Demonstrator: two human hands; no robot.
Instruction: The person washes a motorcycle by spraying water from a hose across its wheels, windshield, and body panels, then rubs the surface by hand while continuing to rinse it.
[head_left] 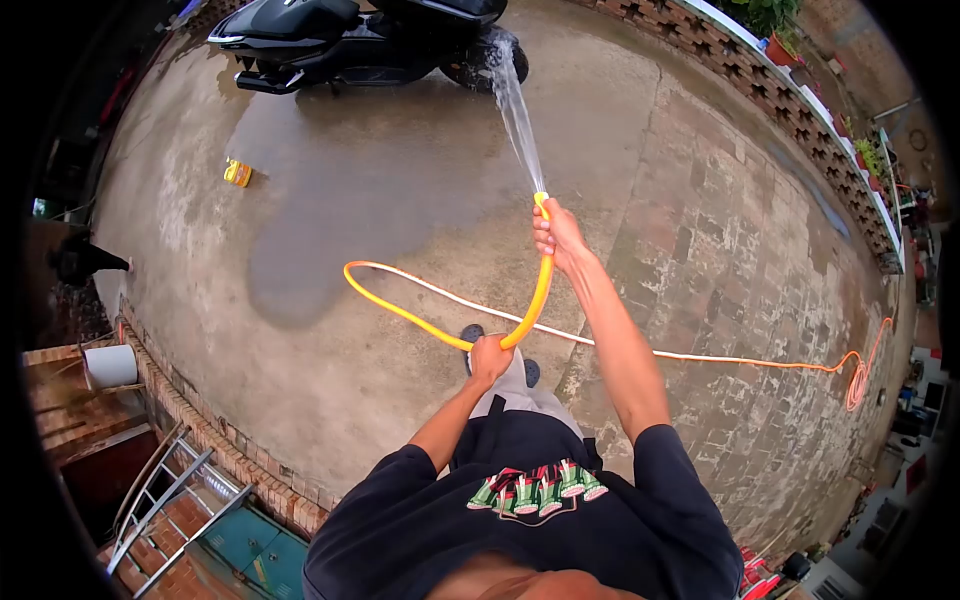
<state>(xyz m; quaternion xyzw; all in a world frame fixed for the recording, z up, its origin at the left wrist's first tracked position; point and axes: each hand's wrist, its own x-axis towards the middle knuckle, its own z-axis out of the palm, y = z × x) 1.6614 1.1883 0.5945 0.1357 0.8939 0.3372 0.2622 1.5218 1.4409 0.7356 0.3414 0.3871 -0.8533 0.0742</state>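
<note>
My right hand (560, 236) is wrapped round the yellow hose (541, 292) just below its open end. A stream of water (517, 125) shoots from that end onto a wheel of the black scooter (350, 45) at the top. Lower down, near my shoes, my left hand (490, 358) is closed round the same hose. Beyond my left hand the hose loops out to the left, then runs back to the right across the ground. A yellow bottle (238, 173) stands on the wet concrete left of the water patch.
A brick lattice wall (800, 115) with potted plants curves along the upper right. At the lower left are a low brick wall (200, 410), a metal ladder (165, 510) and a white bucket (110, 367). The hose coils at the far right.
</note>
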